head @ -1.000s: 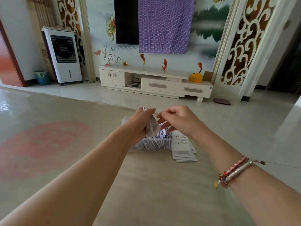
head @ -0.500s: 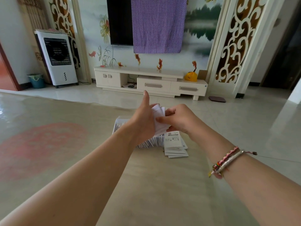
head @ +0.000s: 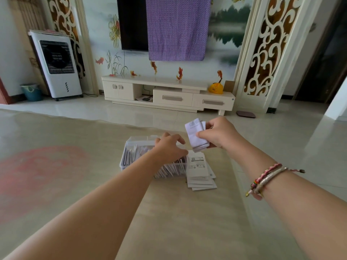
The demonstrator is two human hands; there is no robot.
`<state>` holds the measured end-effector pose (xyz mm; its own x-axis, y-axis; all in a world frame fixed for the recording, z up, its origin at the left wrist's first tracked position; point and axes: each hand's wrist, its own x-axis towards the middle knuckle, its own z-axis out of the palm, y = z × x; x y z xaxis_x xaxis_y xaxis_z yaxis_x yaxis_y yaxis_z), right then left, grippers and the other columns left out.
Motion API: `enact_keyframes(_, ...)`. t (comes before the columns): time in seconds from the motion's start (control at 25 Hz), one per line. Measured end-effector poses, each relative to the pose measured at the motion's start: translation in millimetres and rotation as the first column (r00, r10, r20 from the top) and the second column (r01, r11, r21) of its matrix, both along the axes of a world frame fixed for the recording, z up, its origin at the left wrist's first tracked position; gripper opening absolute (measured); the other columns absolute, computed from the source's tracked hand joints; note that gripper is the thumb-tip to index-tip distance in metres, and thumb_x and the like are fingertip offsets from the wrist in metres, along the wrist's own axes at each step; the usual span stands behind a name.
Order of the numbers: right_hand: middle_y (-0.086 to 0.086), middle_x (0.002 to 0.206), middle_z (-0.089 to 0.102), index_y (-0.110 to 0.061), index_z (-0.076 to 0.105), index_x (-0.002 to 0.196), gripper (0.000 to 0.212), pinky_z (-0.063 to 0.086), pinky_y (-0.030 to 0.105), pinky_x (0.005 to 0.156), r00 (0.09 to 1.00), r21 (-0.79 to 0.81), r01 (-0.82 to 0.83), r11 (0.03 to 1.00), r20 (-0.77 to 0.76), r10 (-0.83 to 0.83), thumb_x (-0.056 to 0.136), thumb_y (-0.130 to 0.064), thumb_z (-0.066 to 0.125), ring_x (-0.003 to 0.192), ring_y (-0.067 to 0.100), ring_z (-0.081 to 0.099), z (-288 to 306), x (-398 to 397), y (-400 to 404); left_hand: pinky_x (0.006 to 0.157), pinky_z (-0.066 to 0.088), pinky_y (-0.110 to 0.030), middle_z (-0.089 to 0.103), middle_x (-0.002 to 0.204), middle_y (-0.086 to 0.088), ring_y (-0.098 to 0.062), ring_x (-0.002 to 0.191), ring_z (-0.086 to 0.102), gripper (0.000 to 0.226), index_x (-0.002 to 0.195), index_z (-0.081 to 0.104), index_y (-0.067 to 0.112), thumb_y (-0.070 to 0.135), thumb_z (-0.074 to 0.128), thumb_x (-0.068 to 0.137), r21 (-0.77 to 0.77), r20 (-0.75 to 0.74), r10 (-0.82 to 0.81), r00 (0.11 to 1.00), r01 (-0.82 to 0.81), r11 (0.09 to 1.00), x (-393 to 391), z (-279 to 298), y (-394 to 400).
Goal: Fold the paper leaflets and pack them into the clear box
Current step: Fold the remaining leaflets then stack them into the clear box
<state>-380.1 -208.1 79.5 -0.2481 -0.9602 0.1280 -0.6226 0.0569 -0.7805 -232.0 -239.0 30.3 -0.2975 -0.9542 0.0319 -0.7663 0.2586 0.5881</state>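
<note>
A folded white leaflet (head: 196, 135) is held up in the air, pinched by my right hand (head: 218, 134) above the table's far side. The clear box (head: 129, 147) sits below and to the left, filled with several upright folded leaflets. My left hand (head: 170, 148) hovers palm down over the right part of the box, fingers loosely curled, holding nothing that I can see. Right of the box lies a flat stack of unfolded leaflets (head: 199, 171) with printed text and a code mark on top.
The beige table (head: 169, 222) has a faded red mark on its left side. Beyond its far edge are a tiled floor, a white TV cabinet (head: 169, 94), a white air cooler (head: 56, 64) and a teal bin (head: 32, 91).
Both hands held the leaflet together over the box. Now the right hand alone holds it, shifted right, and the left hand has dropped onto the box.
</note>
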Motion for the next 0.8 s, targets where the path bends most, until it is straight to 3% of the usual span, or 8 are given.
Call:
enact_keyframes(0.08,0.018,0.093,0.069,0.004,0.065,0.091,0.016,0.058,0.051,0.076,1.000,0.015,-0.004,1.000,0.025,0.004,0.079,-0.006,0.066,0.086,0.032,0.069,-3,2,-4,0.114,0.020,-0.041,0.040,0.136,-0.004,-0.025,0.128,0.033,0.041,0.130,0.049,0.025,0.033,0.059,0.091,0.004,0.016,-0.034,0.999,0.034,0.999,3,-1,-2)
enact_keyframes(0.24,0.017,0.094,0.069,0.003,0.066,0.093,0.016,0.059,0.049,0.076,0.998,0.038,0.002,0.999,0.056,-0.004,0.079,-0.006,0.065,0.086,0.031,0.069,-6,7,-6,0.109,0.031,-0.036,0.044,0.135,-0.001,-0.022,0.124,0.039,0.044,0.131,0.049,0.020,0.038,0.056,0.092,0.060,-0.016,-0.039,0.999,0.040,0.997,6,-4,-3)
enact_keyframes(0.48,0.017,0.095,0.070,0.004,0.066,0.093,0.019,0.058,0.049,0.077,0.997,0.041,0.017,0.999,0.073,-0.020,0.079,-0.008,0.066,0.087,0.031,0.069,-4,6,-5,0.104,0.038,-0.040,0.044,0.123,0.002,-0.024,0.116,0.043,0.028,0.109,0.055,0.027,0.043,0.058,0.085,0.134,0.094,-0.044,0.995,0.031,0.991,6,-5,-10)
enact_keyframes(0.6,0.019,0.095,0.070,0.006,0.066,0.095,0.022,0.058,0.051,0.078,0.996,0.042,0.013,0.999,0.082,-0.016,0.078,-0.007,0.065,0.089,0.031,0.069,-3,9,-5,0.109,0.031,-0.040,0.045,0.121,0.001,-0.024,0.119,0.042,0.019,0.095,0.056,0.026,0.039,0.062,0.083,0.115,0.150,-0.022,0.988,0.005,0.993,-1,-2,-9)
enact_keyframes(0.68,0.021,0.097,0.070,0.010,0.064,0.098,0.026,0.058,0.052,0.077,0.997,0.044,0.010,0.999,0.070,-0.013,0.078,-0.007,0.065,0.088,0.033,0.069,-3,13,-5,0.113,0.026,-0.043,0.055,0.119,0.000,-0.023,0.122,0.045,0.015,0.097,0.061,0.023,0.032,0.059,0.085,0.115,0.204,-0.031,0.978,0.007,0.993,-2,0,-10)
enact_keyframes(0.8,0.020,0.097,0.069,0.010,0.063,0.100,0.026,0.059,0.049,0.074,1.000,0.082,-0.017,0.996,0.023,0.015,0.078,-0.005,0.063,0.085,0.030,0.070,-4,18,-4,0.115,0.023,-0.040,0.053,0.096,0.002,-0.021,0.097,0.047,0.012,0.094,0.058,0.023,0.017,0.048,0.089,0.143,0.270,-0.062,0.961,0.023,0.989,5,-1,-9)
